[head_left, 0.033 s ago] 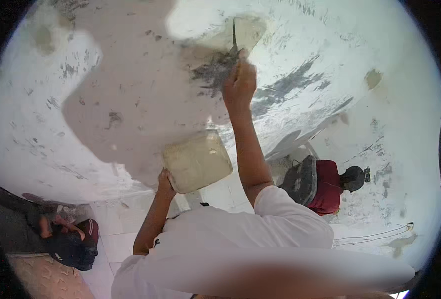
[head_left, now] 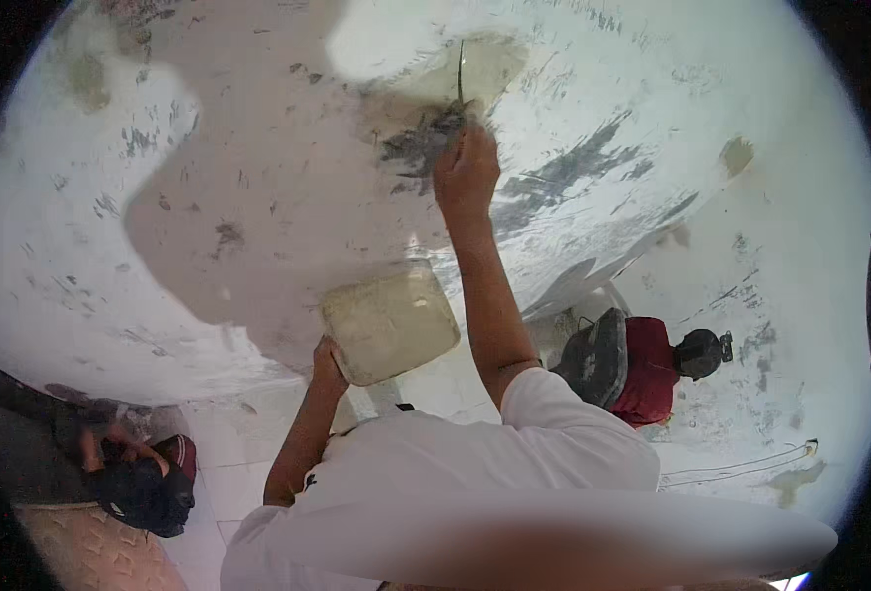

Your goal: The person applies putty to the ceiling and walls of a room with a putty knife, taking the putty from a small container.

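My right hand is raised to the wall, closed around a putty knife. Its thin dark blade shows nearly edge-on, over a damp beige patch with dark grey smears beside and below it. My fingers hide its handle. Lower down, my left hand grips the left edge of a squarish, cream-coloured board, held out in front of my chest. Its face looks coated in a pale, dull layer. Whether the blade touches the wall, I cannot tell.
At right, a person in a dark red top and dark cap is close to a dark grey tub. Another person in dark clothes crouches at lower left, by a patterned tan surface. Thin wires stick out of the right wall.
My right hand has moved slightly down and left along the wall with the putty knife, whose blade now looks thinner. My left hand and the board have stayed almost in place.
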{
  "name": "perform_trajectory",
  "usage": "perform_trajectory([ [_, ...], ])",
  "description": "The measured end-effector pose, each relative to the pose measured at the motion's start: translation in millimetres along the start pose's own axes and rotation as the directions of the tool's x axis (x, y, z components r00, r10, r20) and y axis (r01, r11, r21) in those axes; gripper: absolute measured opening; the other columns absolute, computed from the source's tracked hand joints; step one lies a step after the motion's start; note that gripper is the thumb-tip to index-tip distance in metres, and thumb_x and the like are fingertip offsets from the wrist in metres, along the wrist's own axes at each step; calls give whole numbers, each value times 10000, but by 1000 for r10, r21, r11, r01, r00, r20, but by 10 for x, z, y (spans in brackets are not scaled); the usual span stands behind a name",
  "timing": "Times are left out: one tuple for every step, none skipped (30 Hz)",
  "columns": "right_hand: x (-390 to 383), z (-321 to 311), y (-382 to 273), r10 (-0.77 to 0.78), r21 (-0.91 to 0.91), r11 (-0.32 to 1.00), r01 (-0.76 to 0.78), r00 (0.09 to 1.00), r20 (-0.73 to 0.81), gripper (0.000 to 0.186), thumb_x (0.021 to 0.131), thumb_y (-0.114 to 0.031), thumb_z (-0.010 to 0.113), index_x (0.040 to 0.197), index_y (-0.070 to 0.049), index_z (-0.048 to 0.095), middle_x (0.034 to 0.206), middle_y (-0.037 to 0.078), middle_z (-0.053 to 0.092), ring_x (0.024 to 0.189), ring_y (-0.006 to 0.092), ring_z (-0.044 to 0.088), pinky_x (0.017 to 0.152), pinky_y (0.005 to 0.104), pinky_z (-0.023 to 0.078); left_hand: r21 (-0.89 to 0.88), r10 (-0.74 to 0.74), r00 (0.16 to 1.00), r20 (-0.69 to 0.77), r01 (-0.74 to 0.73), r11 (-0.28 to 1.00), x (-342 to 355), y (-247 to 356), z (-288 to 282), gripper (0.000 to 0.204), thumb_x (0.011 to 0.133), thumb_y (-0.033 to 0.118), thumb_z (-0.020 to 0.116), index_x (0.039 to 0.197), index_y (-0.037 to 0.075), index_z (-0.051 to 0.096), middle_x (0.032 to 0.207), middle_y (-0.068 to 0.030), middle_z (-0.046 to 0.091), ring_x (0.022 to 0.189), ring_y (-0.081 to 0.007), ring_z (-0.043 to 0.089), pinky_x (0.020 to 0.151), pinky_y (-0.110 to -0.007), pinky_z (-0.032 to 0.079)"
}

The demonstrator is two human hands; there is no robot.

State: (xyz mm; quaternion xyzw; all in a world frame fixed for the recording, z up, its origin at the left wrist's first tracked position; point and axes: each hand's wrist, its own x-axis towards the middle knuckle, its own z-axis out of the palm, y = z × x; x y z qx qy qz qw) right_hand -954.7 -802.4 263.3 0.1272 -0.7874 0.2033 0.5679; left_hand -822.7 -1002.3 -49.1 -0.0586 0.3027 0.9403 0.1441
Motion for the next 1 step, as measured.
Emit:
perform_trajectory([
  [-91,57,-57,133,-65,990,-124,981,144,435,903,-153,574,1305,-29,462,945,142,527,916,272,513,750,433,436,49,40,998,-40,-38,998,-131,0,26,749,900,549,475,1411,25,313,1347,-129,481,1218,-298,484,1035,-473,396],
])
